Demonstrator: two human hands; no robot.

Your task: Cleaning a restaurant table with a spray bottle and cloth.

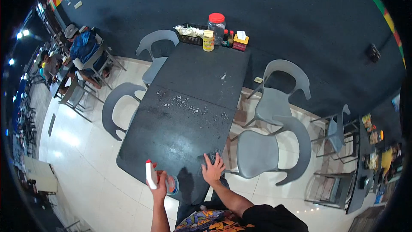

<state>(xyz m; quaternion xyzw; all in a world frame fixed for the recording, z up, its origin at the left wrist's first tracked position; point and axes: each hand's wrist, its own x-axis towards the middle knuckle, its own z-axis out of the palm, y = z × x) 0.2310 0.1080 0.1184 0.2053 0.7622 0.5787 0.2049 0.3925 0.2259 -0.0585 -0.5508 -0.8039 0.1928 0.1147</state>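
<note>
In the head view, my left hand (pixel 158 183) is closed around a spray bottle (pixel 151 175) with a white head and red trigger, over the near left corner of a dark table (pixel 193 125). At the table's near right edge, my right hand (pixel 213 169) lies with its fingers spread on a dark cloth (pixel 212 156); whether it grips the cloth is hard to tell. White crumbs or flakes (pixel 182 101) are scattered across the table's middle, and a whitish smear (pixel 223 76) marks the far half. A wet-looking sheen shows on the near half.
A black basket (pixel 191 39), a red-lidded jar (pixel 216 25), a yellow container (pixel 208 42), sauce bottles (pixel 230 38) and a tissue box (pixel 240 41) stand at the far end. Grey chairs (pixel 257 151) flank both sides. Seated people (pixel 85 46) are at another table, far left.
</note>
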